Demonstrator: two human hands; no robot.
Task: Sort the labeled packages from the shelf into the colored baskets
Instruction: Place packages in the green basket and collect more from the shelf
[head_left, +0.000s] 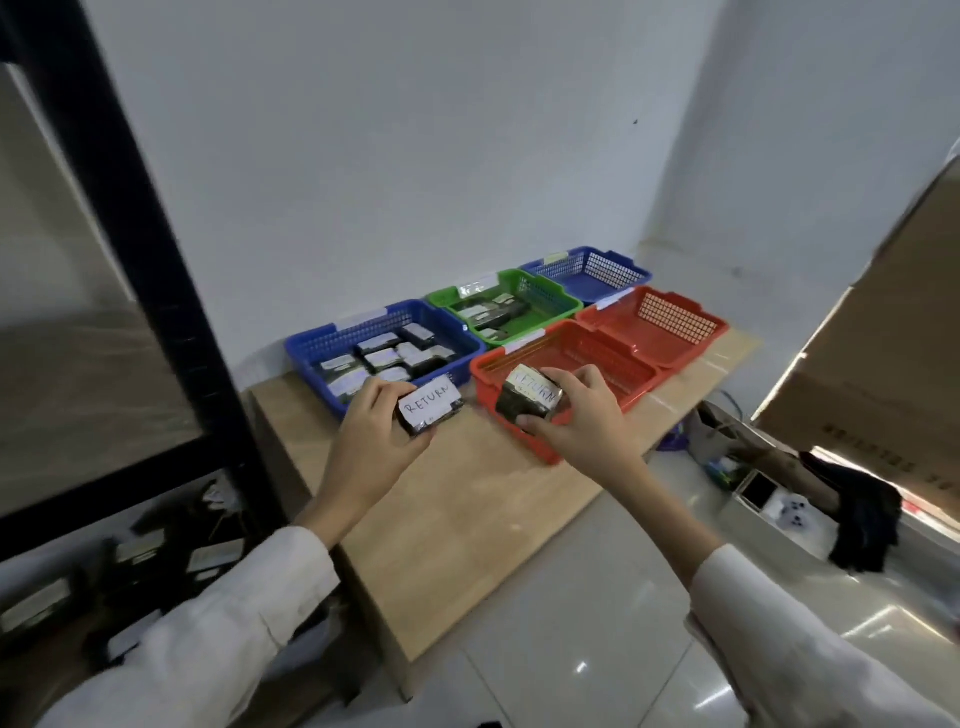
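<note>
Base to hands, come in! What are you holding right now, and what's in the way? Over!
Left hand grips a RETURN package over the table. Right hand grips a second RETURN package over the near red basket. Nothing blocking the basket.

We read "RETURN" on the white label of the left package. The right package shows the same word. Other labels are too blurred for us.

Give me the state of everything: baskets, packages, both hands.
left hand, holds left package
right hand, holds right package
left package, held, RETURN label up
right package, held over near red basket
near blue basket, holds packages
green basket, holds packages
far blue basket, looks empty
near red basket, looks empty
far red basket, looks empty
</note>
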